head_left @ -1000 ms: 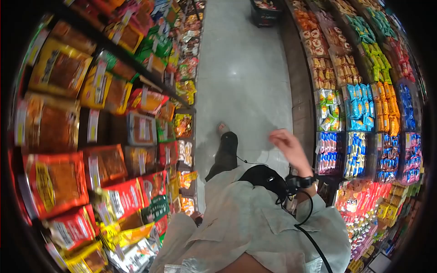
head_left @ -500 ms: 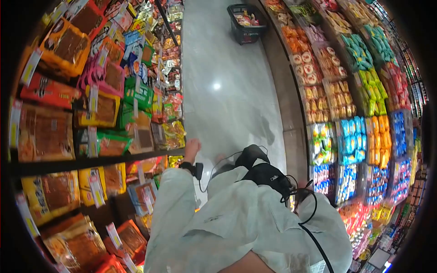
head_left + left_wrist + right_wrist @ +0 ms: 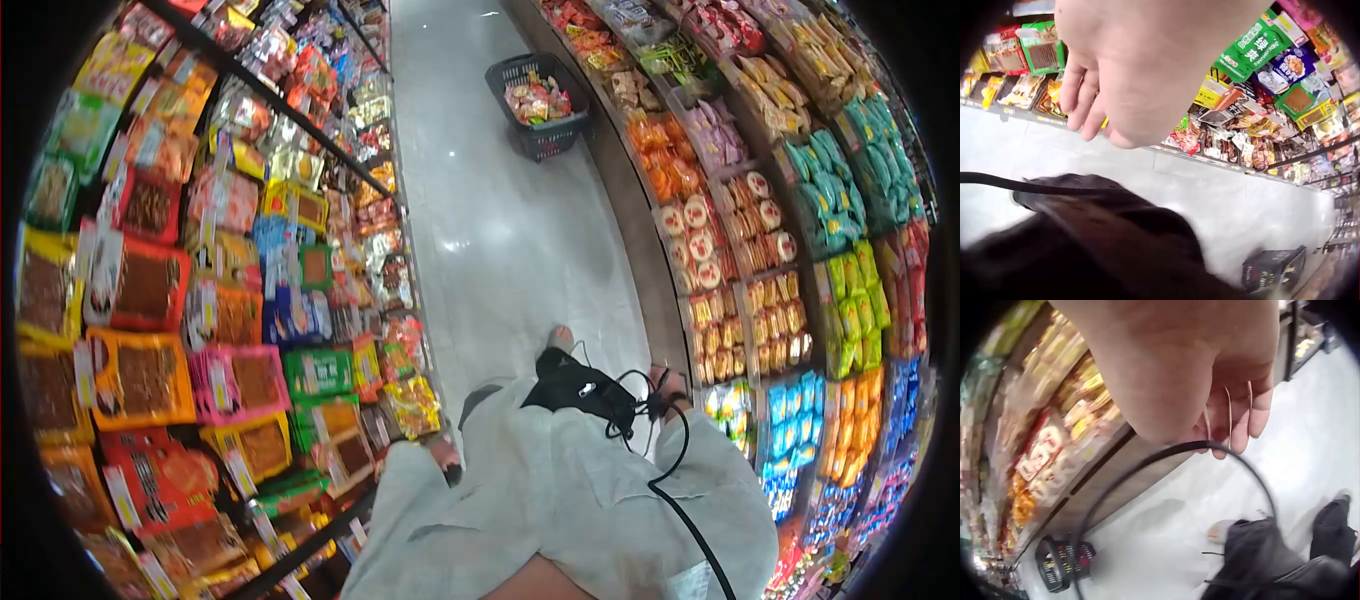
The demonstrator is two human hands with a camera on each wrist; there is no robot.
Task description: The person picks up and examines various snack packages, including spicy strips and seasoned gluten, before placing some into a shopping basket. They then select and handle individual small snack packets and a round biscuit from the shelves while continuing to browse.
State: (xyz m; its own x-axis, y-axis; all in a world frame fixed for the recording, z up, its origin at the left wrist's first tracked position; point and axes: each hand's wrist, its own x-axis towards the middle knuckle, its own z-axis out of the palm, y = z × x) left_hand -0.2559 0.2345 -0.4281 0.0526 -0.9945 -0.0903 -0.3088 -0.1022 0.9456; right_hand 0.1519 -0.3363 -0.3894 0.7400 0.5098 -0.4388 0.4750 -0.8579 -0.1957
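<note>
My left hand [image 3: 1129, 75] hangs beside the left shelves with its fingers loosely bent and nothing in them. In the head view only a little of that left hand [image 3: 442, 452] shows past the pale sleeve. Low at my right side is my right hand [image 3: 1210, 375], its fingers relaxed and holding nothing. A black cable [image 3: 1147, 456] loops in front of those fingers in the right wrist view. Ahead on the floor stands a dark shopping basket [image 3: 538, 140] with several packaged snacks [image 3: 538, 100] inside, out of reach of both hands.
Packed snack shelves [image 3: 140, 380] line the left side, with dark rails across them. On the right, stepped bins [image 3: 770, 330] hold wrapped sweets and biscuits. A shiny grey floor [image 3: 470, 250] runs between them. A black pouch [image 3: 575, 390] with cables hangs at my front.
I have walked forward along the aisle, and the basket has come nearer. My right hand has swung back from in front; the left swung forward, then back.
</note>
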